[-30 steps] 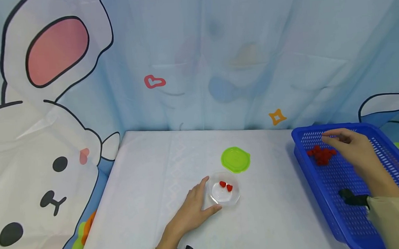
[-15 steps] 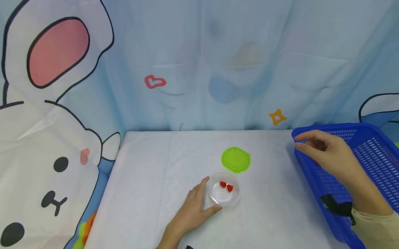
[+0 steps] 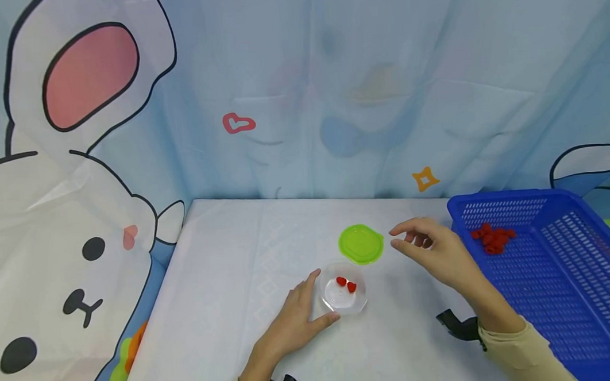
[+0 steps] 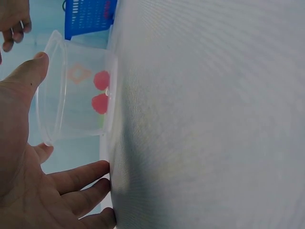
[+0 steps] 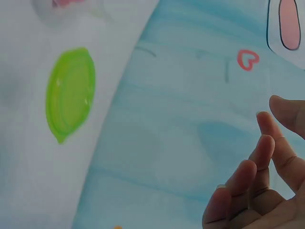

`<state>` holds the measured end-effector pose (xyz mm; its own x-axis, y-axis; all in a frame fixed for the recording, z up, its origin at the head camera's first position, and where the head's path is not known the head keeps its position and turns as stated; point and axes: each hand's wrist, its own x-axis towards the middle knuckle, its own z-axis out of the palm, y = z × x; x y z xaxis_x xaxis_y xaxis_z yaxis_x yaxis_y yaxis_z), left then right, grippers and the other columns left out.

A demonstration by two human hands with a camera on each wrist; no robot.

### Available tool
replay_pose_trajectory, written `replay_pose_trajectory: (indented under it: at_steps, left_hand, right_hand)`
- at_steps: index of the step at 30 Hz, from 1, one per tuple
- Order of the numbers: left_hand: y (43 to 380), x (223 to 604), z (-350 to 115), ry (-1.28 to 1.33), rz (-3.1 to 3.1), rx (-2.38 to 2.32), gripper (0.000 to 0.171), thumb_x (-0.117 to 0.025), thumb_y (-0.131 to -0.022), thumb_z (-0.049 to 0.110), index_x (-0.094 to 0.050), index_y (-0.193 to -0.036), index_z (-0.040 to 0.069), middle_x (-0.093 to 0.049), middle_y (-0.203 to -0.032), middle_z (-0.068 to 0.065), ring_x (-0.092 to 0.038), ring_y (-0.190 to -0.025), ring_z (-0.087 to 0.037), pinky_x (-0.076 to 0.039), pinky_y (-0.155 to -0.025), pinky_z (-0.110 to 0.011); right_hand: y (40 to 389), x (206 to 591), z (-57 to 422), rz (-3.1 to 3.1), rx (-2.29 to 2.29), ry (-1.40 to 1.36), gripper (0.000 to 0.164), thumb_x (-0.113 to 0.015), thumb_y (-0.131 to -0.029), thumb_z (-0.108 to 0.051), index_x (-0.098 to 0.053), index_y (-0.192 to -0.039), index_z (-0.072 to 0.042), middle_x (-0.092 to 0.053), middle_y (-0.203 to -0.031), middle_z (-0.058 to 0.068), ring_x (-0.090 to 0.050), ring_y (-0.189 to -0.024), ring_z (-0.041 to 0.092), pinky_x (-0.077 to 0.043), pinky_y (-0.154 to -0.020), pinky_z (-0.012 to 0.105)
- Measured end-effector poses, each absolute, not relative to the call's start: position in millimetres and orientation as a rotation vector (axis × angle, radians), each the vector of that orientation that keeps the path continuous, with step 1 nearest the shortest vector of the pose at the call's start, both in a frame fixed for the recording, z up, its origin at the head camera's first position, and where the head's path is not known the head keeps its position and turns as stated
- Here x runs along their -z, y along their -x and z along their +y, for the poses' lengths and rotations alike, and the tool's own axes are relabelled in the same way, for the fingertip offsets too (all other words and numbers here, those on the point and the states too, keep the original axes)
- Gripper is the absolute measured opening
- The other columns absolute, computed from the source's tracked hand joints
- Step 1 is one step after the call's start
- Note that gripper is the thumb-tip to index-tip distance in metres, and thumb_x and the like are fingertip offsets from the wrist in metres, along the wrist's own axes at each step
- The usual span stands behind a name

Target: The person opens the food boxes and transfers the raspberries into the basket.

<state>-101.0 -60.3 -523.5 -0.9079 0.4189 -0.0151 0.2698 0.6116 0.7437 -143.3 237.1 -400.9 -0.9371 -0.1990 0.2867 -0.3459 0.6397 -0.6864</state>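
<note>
A clear plastic cup (image 3: 344, 303) stands on the white table with two small red berry-shaped pieces (image 3: 351, 287) at its bottom. My left hand (image 3: 294, 320) steadies the cup, its thumb and index finger at opposite sides of the rim (image 4: 50, 95). In the left wrist view, its other fingertips (image 4: 102, 167) rest on the tabletop. My right hand (image 3: 435, 251) is over the table between the green lid (image 3: 361, 245) and the basket. Its fingers bend toward the thumb with a gap between the tips, and nothing shows there in the head or right wrist view.
A blue perforated basket (image 3: 560, 315) stands on the right, with a pile of red pieces (image 3: 493, 239) in its far left corner. The lid lies flat just beyond the cup. A printed blue curtain (image 3: 300, 98) hangs behind the table.
My right hand has moved left from over the basket to above the table near the lid, uncovering the red pile. The left hand and the cup have stayed put.
</note>
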Motion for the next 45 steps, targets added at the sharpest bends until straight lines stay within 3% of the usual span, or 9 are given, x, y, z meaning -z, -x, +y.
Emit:
replay_pose_trajectory:
  at_steps: [10, 18, 22, 33, 45]
  left_hand:
    - [102, 526, -59, -0.568, 2.643, -1.170, 0.094, -0.065, -0.090, 0.061, -0.015, -0.160, 0.023, -0.037, -0.153, -0.015, -0.037, -0.138, -0.032, -0.035, -0.111, -0.051]
    - [102, 526, -58, -0.553, 2.634, -1.157, 0.094, -0.065, -0.090, 0.061, -0.015, -0.160, 0.023, -0.037, -0.155, -0.014, -0.037, -0.138, -0.032, -0.036, -0.110, -0.052]
    - [102, 526, -58, -0.572, 2.646, -1.147, 0.094, -0.063, -0.090, 0.063, -0.015, -0.161, 0.023, -0.037, -0.154, -0.014, -0.038, -0.138, -0.032, -0.036, -0.110, -0.051]
    - [101, 525, -59, -0.597, 2.663, -1.151, 0.094, -0.062, -0.090, 0.063, -0.014, -0.161, 0.022, -0.037, -0.154, -0.015, -0.038, -0.137, -0.033, -0.036, -0.110, -0.050]
    - [102, 526, -59, -0.565, 2.667, -1.144, 0.094, -0.062, -0.090, 0.064, -0.015, -0.161, 0.025, -0.038, -0.153, -0.014, -0.038, -0.137, -0.031, -0.037, -0.110, -0.050]
  right_hand:
    - [157, 450, 208, -2.745, -1.296, -0.528, 0.018, -0.078, -0.088, -0.011, -0.074, -0.106, -0.011, -0.055, -0.083, -0.001, -0.051, -0.075, 0.020, -0.045, -0.057, 0.028]
    - [157, 489, 189, -2.783, -1.246, -0.575, 0.016, -0.080, -0.084, -0.008, -0.077, -0.098, -0.014, -0.053, -0.086, 0.001, -0.049, -0.078, 0.019, -0.046, -0.064, 0.031]
    - [152, 502, 180, -2.790, -1.150, -0.574, 0.015, -0.082, -0.082, -0.008, -0.078, -0.095, -0.015, -0.049, -0.085, 0.004, -0.046, -0.077, 0.019, -0.044, -0.061, 0.028]
    - [151, 506, 161, -2.888, -0.736, -0.566, 0.012, -0.085, -0.075, -0.012, -0.081, -0.087, -0.012, -0.047, -0.081, 0.002, -0.041, -0.074, 0.017, -0.039, -0.060, 0.031]
    - [156, 504, 155, -3.001, -0.633, -0.606, 0.015, -0.088, -0.073, -0.016, -0.074, -0.078, -0.020, -0.045, -0.082, -0.001, -0.043, -0.075, 0.016, -0.037, -0.063, 0.033]
